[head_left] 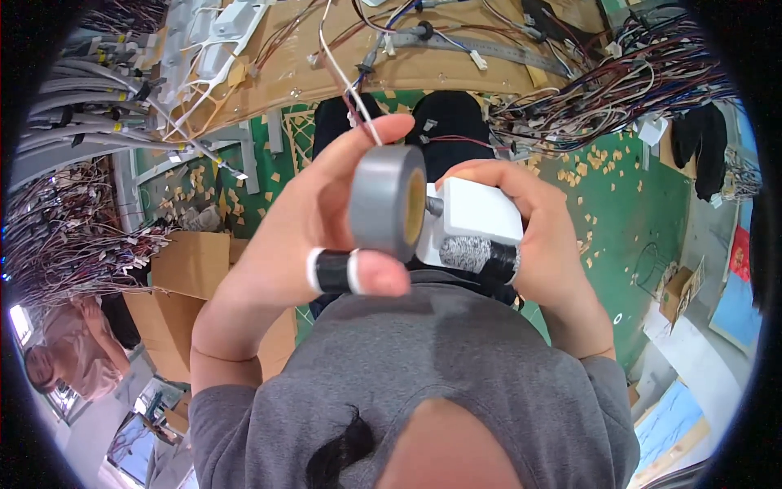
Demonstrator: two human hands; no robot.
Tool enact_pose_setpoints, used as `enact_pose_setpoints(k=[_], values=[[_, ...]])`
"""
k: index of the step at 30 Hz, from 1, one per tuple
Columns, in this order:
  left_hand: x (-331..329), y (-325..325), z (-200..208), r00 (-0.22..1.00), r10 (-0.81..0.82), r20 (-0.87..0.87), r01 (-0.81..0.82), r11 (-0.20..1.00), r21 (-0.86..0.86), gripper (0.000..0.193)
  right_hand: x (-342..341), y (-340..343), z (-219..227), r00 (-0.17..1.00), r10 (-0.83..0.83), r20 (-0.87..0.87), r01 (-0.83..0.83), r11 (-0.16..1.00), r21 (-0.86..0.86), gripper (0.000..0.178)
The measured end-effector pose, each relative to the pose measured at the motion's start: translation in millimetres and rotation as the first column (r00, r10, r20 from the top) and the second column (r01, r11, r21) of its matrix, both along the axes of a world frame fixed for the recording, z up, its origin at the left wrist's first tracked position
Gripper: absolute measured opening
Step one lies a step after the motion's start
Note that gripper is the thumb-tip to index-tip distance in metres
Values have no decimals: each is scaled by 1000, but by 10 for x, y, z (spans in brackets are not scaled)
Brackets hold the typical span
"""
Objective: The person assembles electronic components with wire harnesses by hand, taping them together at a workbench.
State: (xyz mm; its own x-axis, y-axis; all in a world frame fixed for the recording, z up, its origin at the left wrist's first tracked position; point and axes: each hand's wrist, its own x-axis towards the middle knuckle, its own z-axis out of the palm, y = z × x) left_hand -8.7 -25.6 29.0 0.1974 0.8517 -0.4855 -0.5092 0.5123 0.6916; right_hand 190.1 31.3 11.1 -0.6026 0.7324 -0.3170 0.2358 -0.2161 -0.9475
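Observation:
My left hand [322, 208] is curled around a wide roll of grey tape [379, 200], whose yellowish core faces right. A black band with white edges wraps my left thumb. In my right hand [542, 212] is a white block-shaped piece [485, 210], close against the roll's right side; a short grey stub shows between them. A speckled grey cover with a black band lies along the block's lower edge, apparently on my right thumb. A white wire [338, 69] and darker ones run from the table to behind the roll; their lower ends are hidden.
A cardboard-covered table [285, 90] ahead carries cables and a metal ruler [489, 53]. Thick wire bundles [619, 77] hang at right, with grey cables [90, 102] at left. Cardboard boxes [175, 318] stand left. Tan scraps litter the green floor [603, 220]. Another person [77, 342] is far left.

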Motion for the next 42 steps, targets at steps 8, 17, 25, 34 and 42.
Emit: enact_pose_setpoints(k=[8,17,25,34,42], values=[[67,104,-525,980,-13,-197,109,868,485,72,29,2,-1,990,123,-75,-142,927,-347,37],[-151,39,-425,856,-51,-514,348,792,501,36,89,-24,-5,982,-39,-187,-28,940,-341,45],[43,-167,-125,979,63,-193,-47,995,84,103,78,-84,-135,999,-36,-41,46,957,286,42],[64,-275,-557,984,98,-147,-61,970,237,49,49,-113,-138,997,-46,-57,41,995,-91,40],[102,1,-569,956,108,-272,30,889,458,77,59,-104,-115,989,-46,-143,-15,918,-397,45]])
